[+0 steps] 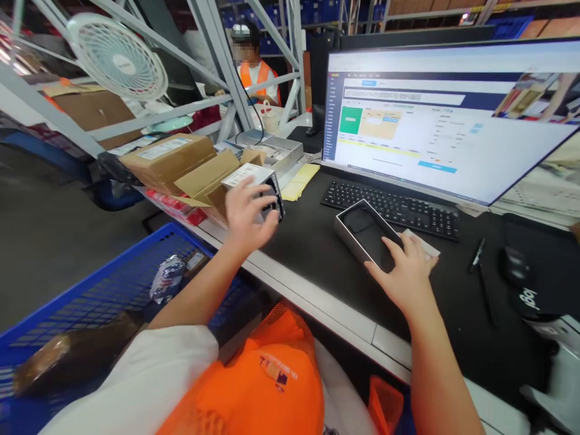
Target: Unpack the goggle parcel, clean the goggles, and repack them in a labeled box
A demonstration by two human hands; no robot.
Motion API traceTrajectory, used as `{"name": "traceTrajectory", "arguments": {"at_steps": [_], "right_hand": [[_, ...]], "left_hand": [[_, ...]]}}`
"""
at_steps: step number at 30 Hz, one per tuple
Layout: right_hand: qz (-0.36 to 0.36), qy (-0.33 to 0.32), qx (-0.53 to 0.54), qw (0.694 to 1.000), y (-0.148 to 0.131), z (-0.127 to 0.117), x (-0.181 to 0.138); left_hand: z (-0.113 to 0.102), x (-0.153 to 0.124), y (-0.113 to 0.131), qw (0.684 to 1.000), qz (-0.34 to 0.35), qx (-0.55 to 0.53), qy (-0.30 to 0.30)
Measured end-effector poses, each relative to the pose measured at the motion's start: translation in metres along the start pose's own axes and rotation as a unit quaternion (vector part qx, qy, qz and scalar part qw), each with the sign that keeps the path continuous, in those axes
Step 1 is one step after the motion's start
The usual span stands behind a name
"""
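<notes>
My left hand (247,212) reaches out over the desk's left side, fingers curled around a small black and white box (265,188) that sits beside an opened cardboard carton (206,180). My right hand (405,269) rests with spread fingers on the near end of a flat grey box (367,234) whose inside is black, lying on the black desk mat (317,241) in front of the keyboard (394,208).
A wide monitor (448,115) stands at the back right. A mouse (516,266) and a pen (476,255) lie to the right. A blue crate (90,302) with wrapped items stands lower left. Cardboard parcels (165,156), a fan (118,57) and a person in an orange vest (256,72) are behind.
</notes>
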State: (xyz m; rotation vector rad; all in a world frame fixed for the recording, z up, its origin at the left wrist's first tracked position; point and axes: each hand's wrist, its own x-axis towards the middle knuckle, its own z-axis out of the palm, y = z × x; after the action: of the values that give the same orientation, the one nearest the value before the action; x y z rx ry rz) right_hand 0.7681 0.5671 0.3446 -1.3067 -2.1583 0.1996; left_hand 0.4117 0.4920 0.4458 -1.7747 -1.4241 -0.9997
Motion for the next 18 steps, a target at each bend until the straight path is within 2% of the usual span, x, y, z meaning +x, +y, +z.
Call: {"name": "traceTrajectory", "arguments": {"at_steps": [3,5,6,8,9,12,14,16,18], "right_hand": [[-0.013,-0.005,0.042,0.999,0.008,0.0,0.002],[-0.005,-0.005,0.053,0.999,0.014,0.001,0.003],[0.003,-0.004,0.055,0.998,0.016,0.001,0.004],[0.018,-0.004,0.056,0.998,0.017,0.002,0.005],[0.022,-0.005,0.056,0.998,0.017,0.002,0.005],[0.02,-0.011,0.054,0.998,0.015,0.002,0.005],[0.02,-0.01,0.057,0.998,0.015,0.002,0.005],[0.024,-0.007,0.065,0.998,0.015,0.002,0.005],[0.03,-0.012,0.072,0.997,0.016,0.002,0.005]], "left_hand": [[0.033,0.006,0.027,0.986,0.008,-0.103,-0.132],[0.064,0.013,0.026,0.974,-0.067,-0.124,-0.175],[0.081,0.018,0.019,0.965,-0.13,-0.113,-0.199],[0.114,0.031,-0.003,0.92,-0.251,-0.055,-0.295],[0.13,0.038,-0.015,0.904,-0.276,-0.031,-0.325],[0.172,0.063,-0.047,0.863,-0.313,0.033,-0.396],[0.195,0.077,-0.059,0.825,-0.33,0.068,-0.455],[0.211,0.087,-0.065,0.788,-0.332,0.088,-0.511],[0.222,0.092,-0.068,0.77,-0.311,0.087,-0.551]]}}
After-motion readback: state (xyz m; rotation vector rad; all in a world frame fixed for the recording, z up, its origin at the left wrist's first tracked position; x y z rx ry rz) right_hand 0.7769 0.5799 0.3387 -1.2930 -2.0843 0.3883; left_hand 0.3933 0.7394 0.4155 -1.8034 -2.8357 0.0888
